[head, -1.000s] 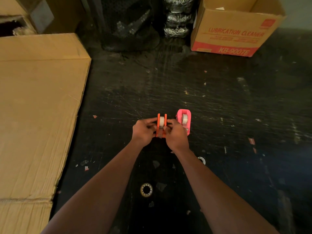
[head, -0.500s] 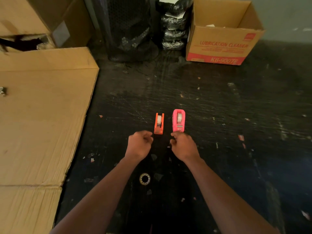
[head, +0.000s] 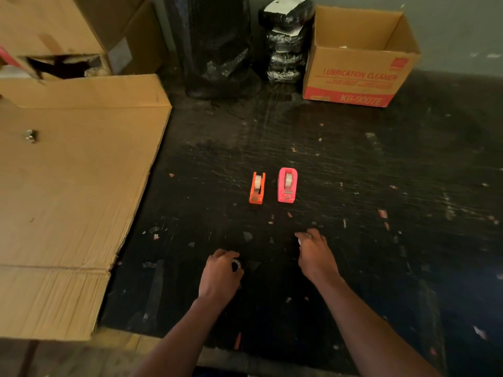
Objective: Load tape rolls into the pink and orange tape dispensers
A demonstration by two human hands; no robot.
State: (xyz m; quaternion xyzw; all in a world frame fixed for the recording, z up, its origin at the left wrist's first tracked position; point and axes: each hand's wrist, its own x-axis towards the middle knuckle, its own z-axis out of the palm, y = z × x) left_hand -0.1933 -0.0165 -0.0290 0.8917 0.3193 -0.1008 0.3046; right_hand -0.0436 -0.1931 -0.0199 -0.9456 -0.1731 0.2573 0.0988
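The orange tape dispenser [head: 256,188] and the pink tape dispenser [head: 287,185] stand side by side on the black table [head: 353,213], each with a pale tape roll seated in it. Both hands are nearer to me and touch neither dispenser. My left hand [head: 220,273] curls its fingers around a small empty tape ring [head: 236,265] lying on the table. My right hand [head: 315,254] rests palm down with its fingertips over a small white piece [head: 299,242], which is mostly hidden.
A large flattened cardboard sheet [head: 70,186] covers the table's left side. An open "Lubrication Cleaner" carton [head: 359,74] stands at the back right, with black wrapped bundles [head: 285,42] and a black roll [head: 217,50] beside it. Scraps of tape litter the tabletop.
Both hands let go of the orange dispenser and drew back toward me. The left hand came down on the ring, and the right hand settled to the right over the white piece.
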